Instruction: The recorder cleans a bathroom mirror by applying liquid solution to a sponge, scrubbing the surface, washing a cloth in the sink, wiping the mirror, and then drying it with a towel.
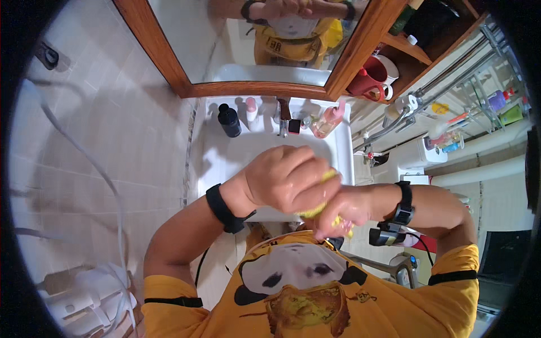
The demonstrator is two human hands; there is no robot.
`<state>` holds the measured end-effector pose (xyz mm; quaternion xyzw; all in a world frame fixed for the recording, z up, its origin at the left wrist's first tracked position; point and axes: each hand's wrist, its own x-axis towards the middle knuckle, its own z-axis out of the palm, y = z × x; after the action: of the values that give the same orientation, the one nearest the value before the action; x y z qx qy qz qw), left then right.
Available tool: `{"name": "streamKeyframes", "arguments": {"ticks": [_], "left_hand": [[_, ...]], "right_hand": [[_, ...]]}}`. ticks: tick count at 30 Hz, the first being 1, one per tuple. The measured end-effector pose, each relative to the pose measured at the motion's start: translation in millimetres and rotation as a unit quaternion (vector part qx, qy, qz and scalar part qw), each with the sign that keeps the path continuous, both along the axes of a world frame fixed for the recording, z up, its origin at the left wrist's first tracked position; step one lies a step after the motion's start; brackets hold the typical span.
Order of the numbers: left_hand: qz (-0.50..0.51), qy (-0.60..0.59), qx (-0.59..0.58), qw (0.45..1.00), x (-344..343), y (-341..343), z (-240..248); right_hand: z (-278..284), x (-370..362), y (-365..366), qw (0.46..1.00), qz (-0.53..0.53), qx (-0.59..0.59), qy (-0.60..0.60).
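Observation:
Over the front of a white washbasin (217, 163), my two hands are pressed together on a wet, crumpled yellow cloth (316, 210). My left hand (287, 177) is closed round its upper part, knuckles up. My right hand (348, 207) grips the lower end, and yellow bits stick out below its fingers. Most of the cloth is hidden inside both fists. Beyond them, at the back of the basin, stands the tap (283, 119).
Along the basin's back rim stand a dark bottle (229, 121), a small white bottle with pink cap (251, 111) and a pink pump bottle (327, 123). A wood-framed mirror (253, 89) hangs above. Shelves with a red mug (369, 78) and a toilet (410, 155) are at right.

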<state>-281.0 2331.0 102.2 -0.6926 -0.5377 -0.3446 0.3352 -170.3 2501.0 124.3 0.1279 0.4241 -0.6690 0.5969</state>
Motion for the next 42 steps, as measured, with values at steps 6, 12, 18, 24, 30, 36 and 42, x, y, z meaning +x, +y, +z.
{"name": "streamKeyframes", "arguments": {"ticks": [6,12,18,24,30,36,42], "left_hand": [[0.222,-0.069,-0.287,0.929,5,25,-49],[0.212,-0.394,-0.366,0.816,6,53,-108],[0.172,-0.621,-0.4,0.652,-9,66,-146],[0.11,-0.73,-0.338,0.583,3,67,-115],[0.087,-0.845,-0.29,0.44,15,64,-95],[0.053,-0.886,-0.244,0.39,17,58,-79],[0.036,-0.912,-0.209,0.35,17,58,-72]], "right_hand": [[-69,-34,39,0.546,0.253,0.354,0.716],[-74,-57,34,0.572,0.339,0.547,0.508],[-85,-75,38,0.458,0.348,0.557,0.598],[-77,-76,44,0.407,0.352,0.554,0.635],[-72,-77,47,0.356,0.35,0.537,0.68],[-51,-78,38,0.327,0.393,0.519,0.685],[-29,-91,31,0.323,0.431,0.489,0.686]]}}
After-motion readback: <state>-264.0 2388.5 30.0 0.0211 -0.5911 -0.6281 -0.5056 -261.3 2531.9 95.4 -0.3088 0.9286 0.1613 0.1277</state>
